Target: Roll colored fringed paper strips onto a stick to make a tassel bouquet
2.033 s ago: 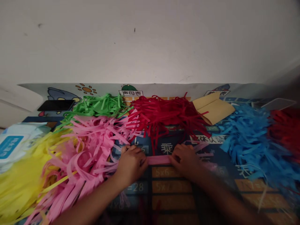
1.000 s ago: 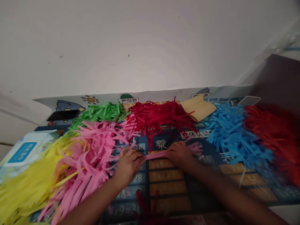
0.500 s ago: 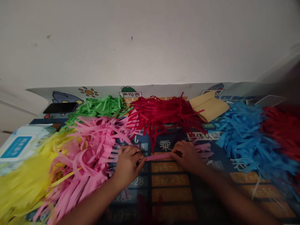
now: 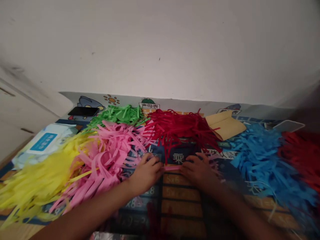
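Pink strip [image 4: 172, 168], flat, narrow, spans left to right near the surface's [image 4: 22, 230] middle, roughly parallel to its far edge, fingers of the left hand [image 4: 148, 172] and right hand [image 4: 198, 170] pinching it; beyond, shaggy crimson strips [image 4: 183, 125] heap.

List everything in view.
Pink strip: one, pink, between hands
Yellow pile: one, yellow, left
Pink pile: one, pink, beside yellow
Green pile: one, green, back left
Red piles: two, red, back and right
Blue pile: one, blue, right
Packet: one, pale blue, far left
Phone-like slab: one, black, back left
Paper: one, tan, back right
Flat plate: one, pale, back right
Mat: one, mostly blue, beneath
Wall: one, whitish, behind
Left hand: one, strip's left end
Right hand: one, strip's right end
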A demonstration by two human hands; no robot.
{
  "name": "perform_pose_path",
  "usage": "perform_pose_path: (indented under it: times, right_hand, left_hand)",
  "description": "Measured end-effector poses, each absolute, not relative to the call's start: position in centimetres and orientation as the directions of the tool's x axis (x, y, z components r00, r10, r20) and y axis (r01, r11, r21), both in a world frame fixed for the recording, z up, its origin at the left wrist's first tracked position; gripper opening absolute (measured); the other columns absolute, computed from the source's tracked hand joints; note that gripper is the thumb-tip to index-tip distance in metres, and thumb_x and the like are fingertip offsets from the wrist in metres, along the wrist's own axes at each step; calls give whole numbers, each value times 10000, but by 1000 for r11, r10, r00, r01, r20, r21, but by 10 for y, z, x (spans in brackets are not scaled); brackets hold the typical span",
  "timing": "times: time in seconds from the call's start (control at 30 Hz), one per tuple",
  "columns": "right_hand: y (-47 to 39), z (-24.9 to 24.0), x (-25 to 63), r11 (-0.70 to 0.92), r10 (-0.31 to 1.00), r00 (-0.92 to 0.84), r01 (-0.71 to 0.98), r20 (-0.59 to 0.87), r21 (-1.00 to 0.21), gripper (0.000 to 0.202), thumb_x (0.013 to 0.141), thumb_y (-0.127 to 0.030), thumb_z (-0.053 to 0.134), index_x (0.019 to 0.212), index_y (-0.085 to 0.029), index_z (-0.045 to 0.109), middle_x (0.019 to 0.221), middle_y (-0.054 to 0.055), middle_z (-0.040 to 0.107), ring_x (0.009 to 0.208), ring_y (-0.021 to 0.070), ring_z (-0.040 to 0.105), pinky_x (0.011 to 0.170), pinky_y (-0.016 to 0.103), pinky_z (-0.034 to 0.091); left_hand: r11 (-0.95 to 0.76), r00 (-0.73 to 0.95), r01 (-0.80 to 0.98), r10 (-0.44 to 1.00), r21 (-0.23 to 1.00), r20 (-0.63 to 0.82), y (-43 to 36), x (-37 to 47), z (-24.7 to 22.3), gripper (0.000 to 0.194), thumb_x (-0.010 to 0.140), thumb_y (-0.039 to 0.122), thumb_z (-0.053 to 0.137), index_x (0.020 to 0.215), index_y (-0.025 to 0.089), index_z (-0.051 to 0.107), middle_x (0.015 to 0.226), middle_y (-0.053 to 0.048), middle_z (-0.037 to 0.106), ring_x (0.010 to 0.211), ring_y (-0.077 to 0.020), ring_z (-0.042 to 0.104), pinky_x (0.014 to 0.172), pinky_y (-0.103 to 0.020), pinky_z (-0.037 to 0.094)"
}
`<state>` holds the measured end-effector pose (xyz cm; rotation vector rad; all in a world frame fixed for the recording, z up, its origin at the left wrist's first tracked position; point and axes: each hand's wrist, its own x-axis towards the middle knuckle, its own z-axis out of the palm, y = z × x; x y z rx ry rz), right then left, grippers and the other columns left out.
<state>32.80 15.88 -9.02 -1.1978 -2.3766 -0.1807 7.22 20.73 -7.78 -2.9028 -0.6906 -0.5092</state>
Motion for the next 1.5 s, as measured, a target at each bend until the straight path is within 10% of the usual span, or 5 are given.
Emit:
perform_pose_path:
  times: [0.43, 0.77, 0.9, 1.23, 1.5]
  right_hand:
    - [164, -100, 300, 565, 754, -494, 824, 433, -45, 35, 887, -210, 655, 855, -214, 668, 823, 9, 678, 877, 187, 525, 807, 377, 272]
    - [161, -98, 327, 301, 951, -235, 854, 202, -425, 77, 860, -222, 676, 788, -200, 693, 855, 22, 667, 850, 182, 544, 745, 335, 289]
    - [169, -86, 318, 224, 974, -215, 899, 66, -377, 66, 834, -220, 678, 777, -190, 661, 835, 19, 646, 825, 187, 535, 713, 328, 273]
    - [170, -83, 321, 692, 697, -680, 721, 226, 37, 117, 936, -139, 557, 899, -182, 659, 805, 37, 664, 828, 196, 518, 752, 376, 274]
    - [157, -63, 304, 550, 816, -460, 804, 350, -225, 162, 899, -230, 595, 760, -193, 669, 745, 18, 673, 740, 159, 536, 729, 358, 276]
  left_hand:
    - [-857, 806, 513, 464, -44, 368, 205, 84, -91, 76, 904, 169, 586, 868, 206, 642, 781, 18, 627, 844, -178, 523, 960, -452, 285]
    - [-688, 633, 545, 712, 479, 304, 208, 67, -92, 198, 922, 307, 576, 798, 230, 710, 750, -14, 678, 746, -177, 593, 759, -355, 362]
    - [-632, 609, 655, 766, 414, 208, 209, 76, -86, 177, 865, 258, 638, 698, 203, 661, 709, -8, 654, 755, -197, 579, 744, -363, 334]
    - [-875, 831, 477, 478, 77, 285, 198, 86, -94, 252, 885, 160, 614, 1121, 248, 609, 934, -1, 695, 869, -201, 551, 974, -495, 245]
    - [-890, 776, 450, 430, 71, 461, 199, 95, -76, 101, 898, 122, 571, 875, 194, 639, 793, 9, 673, 774, -168, 591, 1010, -481, 280]
